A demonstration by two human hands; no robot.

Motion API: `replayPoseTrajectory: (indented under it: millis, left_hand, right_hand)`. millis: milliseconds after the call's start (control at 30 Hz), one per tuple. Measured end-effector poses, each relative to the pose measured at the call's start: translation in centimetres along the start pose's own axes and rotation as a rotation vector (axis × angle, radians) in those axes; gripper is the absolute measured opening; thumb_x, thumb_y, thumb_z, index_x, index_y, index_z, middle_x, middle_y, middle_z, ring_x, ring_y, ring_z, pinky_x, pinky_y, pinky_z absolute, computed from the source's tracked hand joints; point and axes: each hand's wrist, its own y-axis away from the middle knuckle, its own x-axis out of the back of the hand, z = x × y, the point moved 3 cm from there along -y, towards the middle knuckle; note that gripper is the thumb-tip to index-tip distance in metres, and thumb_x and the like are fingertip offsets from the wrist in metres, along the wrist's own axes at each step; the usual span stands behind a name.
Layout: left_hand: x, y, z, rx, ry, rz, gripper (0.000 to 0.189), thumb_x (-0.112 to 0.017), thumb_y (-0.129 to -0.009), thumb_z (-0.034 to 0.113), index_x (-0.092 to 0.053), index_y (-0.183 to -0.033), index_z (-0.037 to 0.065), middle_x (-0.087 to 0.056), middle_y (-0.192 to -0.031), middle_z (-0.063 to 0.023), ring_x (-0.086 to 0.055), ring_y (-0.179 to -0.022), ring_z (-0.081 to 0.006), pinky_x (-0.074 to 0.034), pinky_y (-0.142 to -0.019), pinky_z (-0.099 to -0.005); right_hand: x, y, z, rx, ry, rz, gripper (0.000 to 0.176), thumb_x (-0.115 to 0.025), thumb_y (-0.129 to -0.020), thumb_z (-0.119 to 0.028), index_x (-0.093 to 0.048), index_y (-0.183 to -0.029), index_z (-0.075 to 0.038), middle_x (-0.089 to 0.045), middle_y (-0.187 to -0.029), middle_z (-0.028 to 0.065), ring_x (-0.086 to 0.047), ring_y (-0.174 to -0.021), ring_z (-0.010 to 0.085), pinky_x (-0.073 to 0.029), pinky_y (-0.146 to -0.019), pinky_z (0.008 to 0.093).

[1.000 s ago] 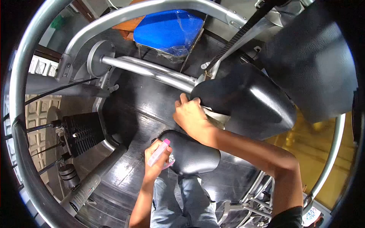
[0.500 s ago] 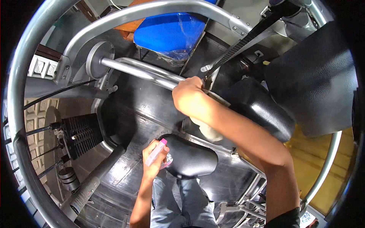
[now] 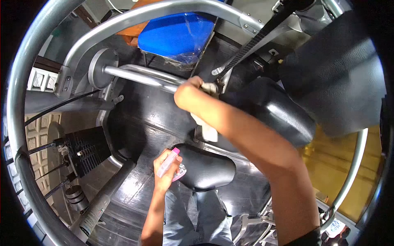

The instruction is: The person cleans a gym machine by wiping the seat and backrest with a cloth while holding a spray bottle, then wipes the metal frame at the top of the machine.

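My left hand (image 3: 165, 169) is wrapped round a spray bottle (image 3: 169, 162) with a pink nozzle tip and a clear body, held low in front of my legs. Just right of it lies a black padded cushion (image 3: 207, 169). Farther forward, my right hand (image 3: 189, 93) is closed on a pale cloth (image 3: 208, 130) that hangs below my wrist. That hand is at the end of a silver metal bar (image 3: 137, 78), close to the lower end of a black ribbed strap (image 3: 246, 51). My forearm hides part of the cloth, and most of the right fingers are out of sight.
Curved silver tubes (image 3: 164, 9) of a gym machine surround me. Black weight plates (image 3: 88, 149) stand at left. A blue plastic-wrapped seat (image 3: 176, 36) is ahead. Black padded seat (image 3: 283, 115) and backrest (image 3: 334, 78) stand at right, above a yellowish surface (image 3: 340, 164).
My right hand has shifted slightly left and up along the bar, and the cloth hangs differently beneath it. My left hand keeps the spray bottle in nearly the same place. The view has moved slightly.
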Motion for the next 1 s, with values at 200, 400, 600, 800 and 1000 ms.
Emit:
replayPoseTrajectory:
  millis: [200,400,600,800,1000]
  left_hand:
    - [0.0,1.1,0.1,-0.014,-0.011,-0.047,0.013,-0.067,-0.085,0.01,-0.06,-0.079,0.002,-0.051,-0.066,0.0007,-0.051,-0.053,-0.0058,-0.04,-0.05,-0.0221]
    - [1.1,2.6,0.4,-0.005,-0.106,-0.152,0.011,-0.069,-0.084,0.009,-0.061,-0.079,0.002,-0.054,-0.075,-0.0008,-0.053,-0.055,-0.006,-0.04,-0.049,-0.0224]
    - [2.5,3.8,-0.4,0.029,-0.146,-0.152,0.012,-0.069,-0.084,0.01,-0.062,-0.079,0.002,-0.053,-0.074,-0.0001,-0.053,-0.054,-0.007,-0.041,-0.049,-0.0225]
    - [2.9,4.1,-1.3,0.02,-0.052,-0.085,0.017,-0.069,-0.085,0.014,-0.062,-0.078,0.001,-0.053,-0.074,-0.0014,-0.053,-0.053,-0.0082,-0.042,-0.049,-0.0237]
    - [1.0,2.8,-1.2,-0.054,-0.114,-0.077,0.016,-0.065,-0.086,0.012,-0.06,-0.076,0.001,-0.052,-0.066,-0.0001,-0.05,-0.05,-0.0072,-0.04,-0.046,-0.0246]
  right_hand:
    - [-0.3,3.3,-0.8,-0.086,-0.122,0.261,0.045,-0.08,-0.069,-0.018,-0.073,-0.113,-0.02,-0.068,-0.119,0.0003,-0.066,-0.106,0.0194,-0.055,-0.075,0.0418]
    - [-4.7,1.7,-7.3,0.102,0.221,0.189,0.035,-0.069,-0.074,-0.022,-0.073,-0.109,-0.02,-0.069,-0.105,-0.003,-0.065,-0.092,0.0168,-0.052,-0.072,0.0443]
    - [-9.2,-2.1,-11.3,-0.27,0.525,0.168,0.025,-0.069,-0.078,-0.022,-0.074,-0.103,-0.023,-0.07,-0.094,-0.0015,-0.065,-0.091,0.0172,-0.05,-0.073,0.0384]
    - [-13.5,3.0,-11.7,0.131,-0.431,0.73,0.013,-0.067,-0.08,-0.017,-0.071,-0.092,-0.017,-0.066,-0.103,0.009,-0.065,-0.095,0.0276,-0.05,-0.08,0.0349]
    - [-21.8,9.4,-10.6,-0.094,-1.335,0.935,0.028,-0.073,-0.072,-0.016,-0.07,-0.099,-0.01,-0.066,-0.096,0.0149,-0.067,-0.085,0.0352,-0.055,-0.081,0.0411]
